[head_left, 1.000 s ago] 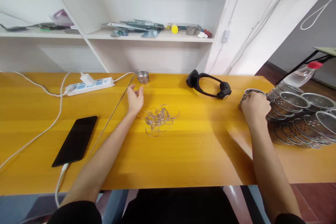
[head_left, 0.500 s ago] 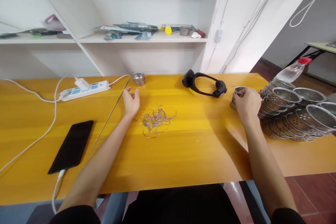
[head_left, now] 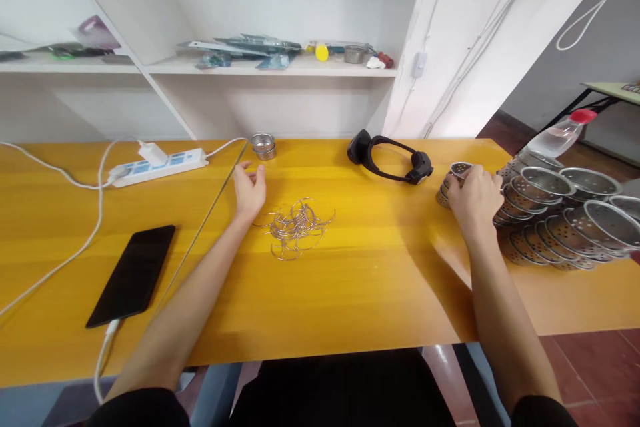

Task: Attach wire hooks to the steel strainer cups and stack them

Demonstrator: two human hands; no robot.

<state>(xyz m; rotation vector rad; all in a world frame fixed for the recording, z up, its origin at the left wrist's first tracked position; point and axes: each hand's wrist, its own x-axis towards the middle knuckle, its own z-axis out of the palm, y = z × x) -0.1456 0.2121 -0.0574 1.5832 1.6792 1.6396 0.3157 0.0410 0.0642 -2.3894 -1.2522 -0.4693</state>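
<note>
On the right, my right hand (head_left: pixel 474 195) has its fingers closed on the rim of a small perforated metal cup (head_left: pixel 459 169), at the top of a stack; the hand hides part of it. Larger perforated metal cups (head_left: pixel 545 185) stand nested in stacks just beyond that hand. My left hand (head_left: pixel 249 192) rests on the table with nothing in it, fingers loosely curled and apart. To its right lies a tangled heap of thin curved metal wires (head_left: pixel 296 228). Behind my left hand sit small metal cups (head_left: pixel 263 146), one in another.
A black headset-like band (head_left: pixel 390 159) lies at the back. On the left are a white power strip (head_left: pixel 160 167), cables and a black phone (head_left: pixel 133 273). A clear bottle with a red cap (head_left: pixel 563 133) leans behind the large cups. A white shelf (head_left: pixel 280 71) borders the table.
My right hand has shifted slightly to the right, and the small cup under its fingers is tilted a little more. My left hand stays in place; the view has moved slightly.
</note>
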